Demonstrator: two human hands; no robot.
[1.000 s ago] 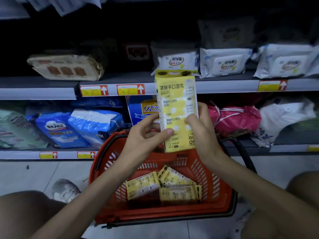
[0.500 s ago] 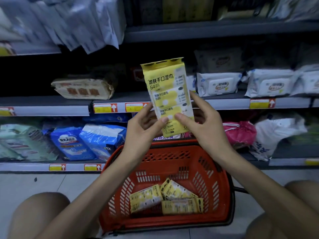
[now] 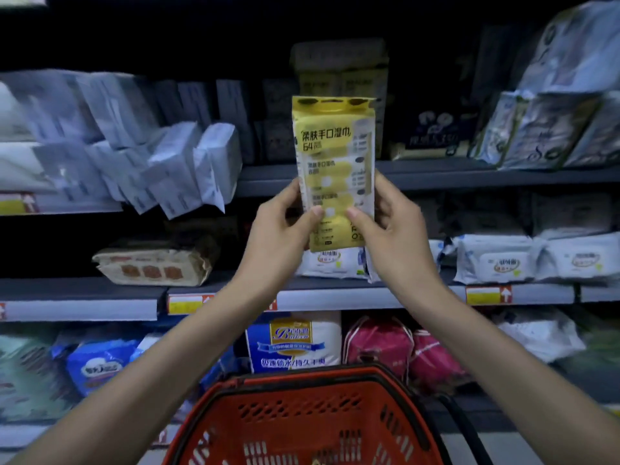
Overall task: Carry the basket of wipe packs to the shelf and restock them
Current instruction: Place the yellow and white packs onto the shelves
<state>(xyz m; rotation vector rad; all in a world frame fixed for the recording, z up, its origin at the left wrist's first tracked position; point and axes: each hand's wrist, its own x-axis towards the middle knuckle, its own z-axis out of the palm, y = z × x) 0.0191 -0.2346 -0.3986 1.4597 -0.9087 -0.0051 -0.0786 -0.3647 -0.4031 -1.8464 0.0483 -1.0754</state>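
A tall yellow wipe pack [image 3: 332, 152] stands upright in front of the shelves, held from both sides. My left hand [image 3: 278, 226] grips its lower left edge with the thumb on the front. My right hand [image 3: 389, 226] grips its lower right edge the same way. The pack's top reaches the level of the dark upper shelf [image 3: 436, 172], where similar yellow packs [image 3: 342, 78] stand in shadow behind it. The red basket [image 3: 302, 414] sits low in the middle, below my arms; its inside is cut off by the frame's bottom edge.
White-blue packs [image 3: 151, 156] lean on the upper left shelf. White wipe packs [image 3: 496, 260] and a brown pack [image 3: 154, 263] lie on the middle shelf [image 3: 84, 297]. Blue bags [image 3: 97, 360], a white-blue pack [image 3: 292, 344] and pink bags [image 3: 385, 344] fill the lower shelf.
Both hands have lifted the yellow pack up from just above the basket to the upper shelf's level. The view has tilted upward, so the packs inside the basket are out of sight.
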